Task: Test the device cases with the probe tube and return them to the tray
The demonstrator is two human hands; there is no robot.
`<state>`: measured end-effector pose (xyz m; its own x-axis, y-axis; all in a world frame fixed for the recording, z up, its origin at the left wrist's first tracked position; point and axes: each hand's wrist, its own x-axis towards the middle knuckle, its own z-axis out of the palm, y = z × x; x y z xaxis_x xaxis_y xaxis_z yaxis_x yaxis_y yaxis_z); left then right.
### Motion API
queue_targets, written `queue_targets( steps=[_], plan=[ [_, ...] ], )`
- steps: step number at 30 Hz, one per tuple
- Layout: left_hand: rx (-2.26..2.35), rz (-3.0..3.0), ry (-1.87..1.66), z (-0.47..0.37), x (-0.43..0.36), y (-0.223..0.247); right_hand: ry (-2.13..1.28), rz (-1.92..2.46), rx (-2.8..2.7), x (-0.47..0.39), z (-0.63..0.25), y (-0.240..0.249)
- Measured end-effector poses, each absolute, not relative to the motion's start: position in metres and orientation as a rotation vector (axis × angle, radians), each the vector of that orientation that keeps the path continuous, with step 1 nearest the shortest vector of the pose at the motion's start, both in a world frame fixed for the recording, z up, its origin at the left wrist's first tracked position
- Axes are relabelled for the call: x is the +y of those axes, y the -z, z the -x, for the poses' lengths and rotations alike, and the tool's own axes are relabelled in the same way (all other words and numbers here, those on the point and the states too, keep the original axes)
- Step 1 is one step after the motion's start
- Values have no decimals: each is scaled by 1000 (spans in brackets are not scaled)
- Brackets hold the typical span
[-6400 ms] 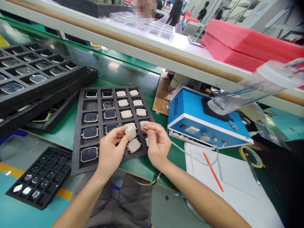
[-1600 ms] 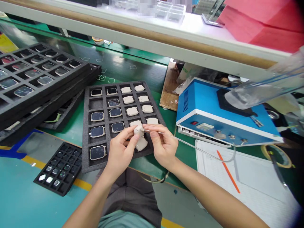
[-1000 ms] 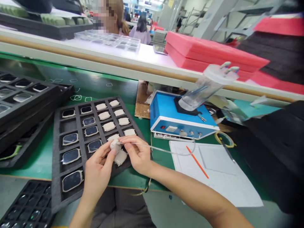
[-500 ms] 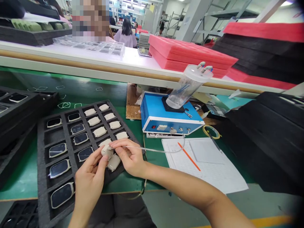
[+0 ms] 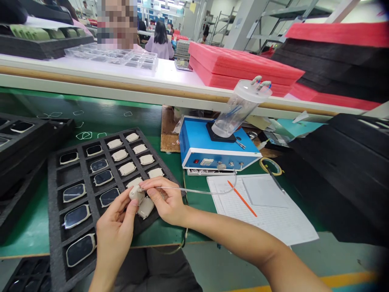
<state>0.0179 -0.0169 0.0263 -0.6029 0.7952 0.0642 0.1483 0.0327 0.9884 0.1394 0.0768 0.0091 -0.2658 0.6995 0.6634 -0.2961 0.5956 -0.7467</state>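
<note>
My left hand (image 5: pixel 117 219) pinches a beige smartwatch case (image 5: pixel 135 194) between thumb and fingers, above the right part of a black foam tray (image 5: pixel 54 219). Against the top of that case are the fingertips of my right hand (image 5: pixel 165 198), closed on the end of a clear thin tube (image 5: pixel 194 191). Those fingers hide the tip of the tube. The tube curves right to the front of a blue box (image 5: pixel 219 148). Another beige case (image 5: pixel 146 208) lies in the tray just under my hands. Several beige cases and dark-screened watch faces (image 5: pixel 75 218) fill other pockets.
On the blue box leans a clear cylinder (image 5: pixel 235 111). Papers (image 5: pixel 273 223) with an orange stick (image 5: pixel 242 198) lie to the right, beside a tape roll (image 5: pixel 271 166). Red foam (image 5: pixel 231 65) sits on the shelf. Dark trays (image 5: pixel 27 142) stand left; black foam (image 5: pixel 328 178) stands right.
Both hands keep their hold on the watch case and the tube end, with hardly any movement. The whole view has shifted slightly.
</note>
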Motion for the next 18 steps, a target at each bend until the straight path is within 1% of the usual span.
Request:
queue_targets(
  steps=[18],
  plan=[
    [1784, -961, -1600, -18, -18, -26, -1022, 412, -1618, 78, -141, -9]
  ],
)
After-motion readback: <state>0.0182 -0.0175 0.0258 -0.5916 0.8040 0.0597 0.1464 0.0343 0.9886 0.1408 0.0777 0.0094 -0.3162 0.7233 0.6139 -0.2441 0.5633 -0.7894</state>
